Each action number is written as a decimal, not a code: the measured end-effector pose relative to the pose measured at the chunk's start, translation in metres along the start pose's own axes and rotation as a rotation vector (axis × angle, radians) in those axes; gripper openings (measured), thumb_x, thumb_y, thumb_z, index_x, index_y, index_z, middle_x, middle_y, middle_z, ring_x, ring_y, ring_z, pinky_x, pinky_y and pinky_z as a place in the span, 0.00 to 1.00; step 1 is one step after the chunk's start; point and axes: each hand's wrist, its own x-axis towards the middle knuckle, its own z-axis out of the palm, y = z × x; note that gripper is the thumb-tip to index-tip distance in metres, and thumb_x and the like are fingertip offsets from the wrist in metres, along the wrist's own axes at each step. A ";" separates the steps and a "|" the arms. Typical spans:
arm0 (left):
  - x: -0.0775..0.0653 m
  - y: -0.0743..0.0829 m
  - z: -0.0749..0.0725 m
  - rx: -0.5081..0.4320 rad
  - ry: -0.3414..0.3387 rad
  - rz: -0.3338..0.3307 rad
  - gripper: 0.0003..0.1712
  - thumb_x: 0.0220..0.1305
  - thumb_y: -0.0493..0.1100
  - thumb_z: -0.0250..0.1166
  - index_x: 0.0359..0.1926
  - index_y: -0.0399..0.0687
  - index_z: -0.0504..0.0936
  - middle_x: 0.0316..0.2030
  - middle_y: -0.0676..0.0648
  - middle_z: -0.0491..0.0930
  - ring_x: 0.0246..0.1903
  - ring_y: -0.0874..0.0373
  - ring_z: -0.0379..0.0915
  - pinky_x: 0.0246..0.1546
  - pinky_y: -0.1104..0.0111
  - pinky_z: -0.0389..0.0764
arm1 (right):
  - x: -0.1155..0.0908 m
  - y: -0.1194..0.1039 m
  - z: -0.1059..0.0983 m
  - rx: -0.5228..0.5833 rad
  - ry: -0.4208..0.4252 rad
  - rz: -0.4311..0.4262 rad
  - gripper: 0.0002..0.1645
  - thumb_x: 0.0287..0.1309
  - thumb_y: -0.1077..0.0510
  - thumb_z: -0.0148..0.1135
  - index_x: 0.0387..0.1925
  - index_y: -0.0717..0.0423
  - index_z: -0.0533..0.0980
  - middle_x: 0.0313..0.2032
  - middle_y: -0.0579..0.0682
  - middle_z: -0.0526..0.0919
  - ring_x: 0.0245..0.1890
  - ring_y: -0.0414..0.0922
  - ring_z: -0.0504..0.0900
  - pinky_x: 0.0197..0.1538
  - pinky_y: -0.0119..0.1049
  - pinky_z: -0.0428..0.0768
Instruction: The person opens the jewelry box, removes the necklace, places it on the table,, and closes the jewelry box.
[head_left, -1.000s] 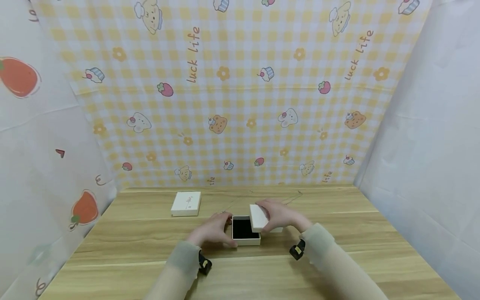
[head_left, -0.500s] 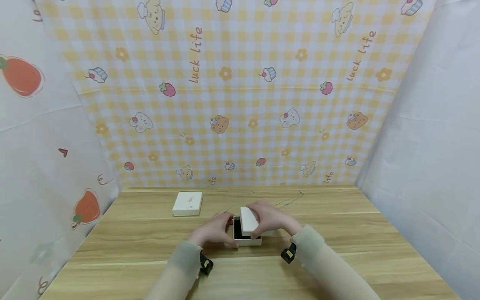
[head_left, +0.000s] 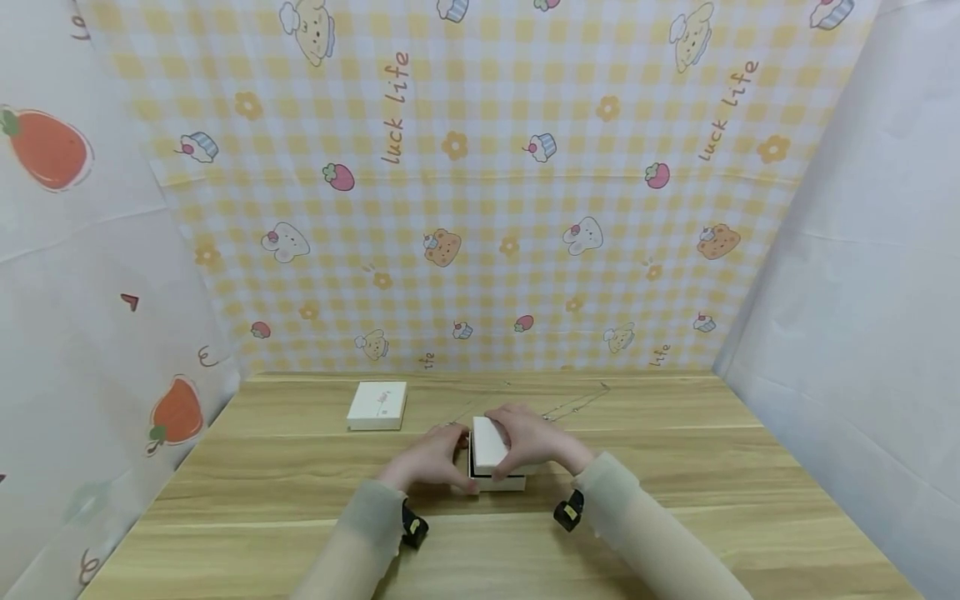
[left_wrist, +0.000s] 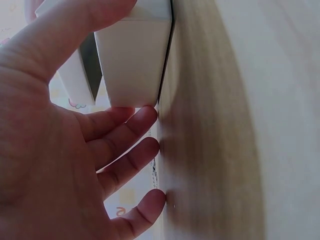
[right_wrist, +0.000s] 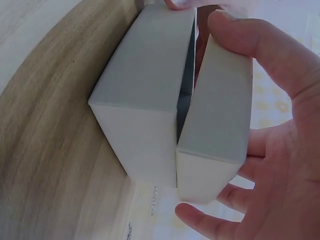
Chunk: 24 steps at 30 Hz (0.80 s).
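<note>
A white box base [right_wrist: 135,75] with a dark inside stands on the wooden table, between both hands. My left hand [head_left: 431,458] grips its left side, thumb at the near face and fingertips at the far face, as the left wrist view shows. My right hand [head_left: 534,438] holds the matching white lid [head_left: 489,443] by its near and far sides. This lid [right_wrist: 215,110] sits tilted over the base, its right edge right at the base's rim. Toward the left a dark gap shows between them. The inside is mostly hidden under the lid.
Back left on the table [head_left: 262,467] lies another white box [head_left: 377,406], closed, with small pink print on top. Thin silver chains, such as this necklace [head_left: 576,408], lie behind the hands. A checked cloth [head_left: 480,208] hangs at the rear, with pale cloths at both sides.
My right hand has carried the lid leftward and down, from beside the open base to over it. The dark inside has become almost covered. My left hand has stayed at the base.
</note>
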 end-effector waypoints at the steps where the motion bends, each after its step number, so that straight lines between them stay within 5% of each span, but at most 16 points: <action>1: 0.000 0.000 0.000 0.003 0.000 0.002 0.44 0.39 0.56 0.80 0.55 0.42 0.73 0.47 0.49 0.75 0.47 0.52 0.68 0.51 0.56 0.71 | 0.000 0.000 0.001 -0.004 0.001 0.002 0.57 0.33 0.48 0.80 0.66 0.64 0.65 0.55 0.53 0.74 0.48 0.47 0.69 0.47 0.44 0.71; 24: -0.002 0.004 -0.002 -0.026 0.011 0.014 0.46 0.37 0.54 0.81 0.57 0.41 0.72 0.48 0.49 0.75 0.48 0.52 0.67 0.51 0.55 0.70 | 0.000 -0.007 0.008 -0.023 0.016 0.027 0.55 0.36 0.48 0.79 0.65 0.64 0.66 0.56 0.55 0.73 0.48 0.49 0.69 0.46 0.44 0.72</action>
